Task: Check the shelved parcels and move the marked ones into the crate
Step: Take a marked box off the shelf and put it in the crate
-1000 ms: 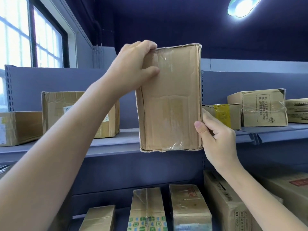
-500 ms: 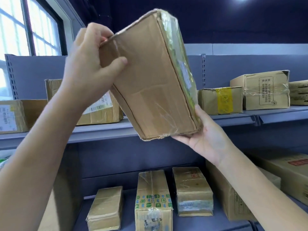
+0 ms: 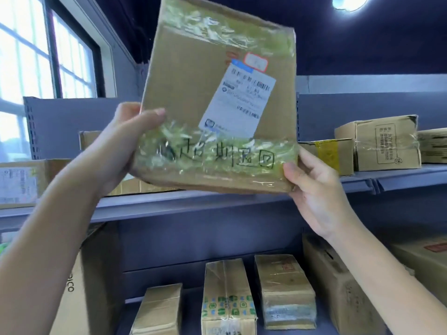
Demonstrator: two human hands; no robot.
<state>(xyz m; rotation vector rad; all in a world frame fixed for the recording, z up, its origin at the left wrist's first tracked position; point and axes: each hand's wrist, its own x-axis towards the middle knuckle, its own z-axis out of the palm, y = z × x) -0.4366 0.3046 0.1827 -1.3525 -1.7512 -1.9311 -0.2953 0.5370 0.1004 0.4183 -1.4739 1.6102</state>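
Since the parcel is held up before the shelf, left hand and right hand gripping its lower corners, it seems light and stiff; glossy tape looks slippery, so bare-cardboard edges suit gripping better.

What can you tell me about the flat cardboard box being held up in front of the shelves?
The flat brown cardboard parcel is held up, slightly tilted, its broad face to the camera. Shiny clear tape bands cross its top and bottom. A white printed shipping label sits on it askew, a small red-bordered sticker above. Black handwritten characters run along the lower tape. The left hand and right hand grip its lower corners.
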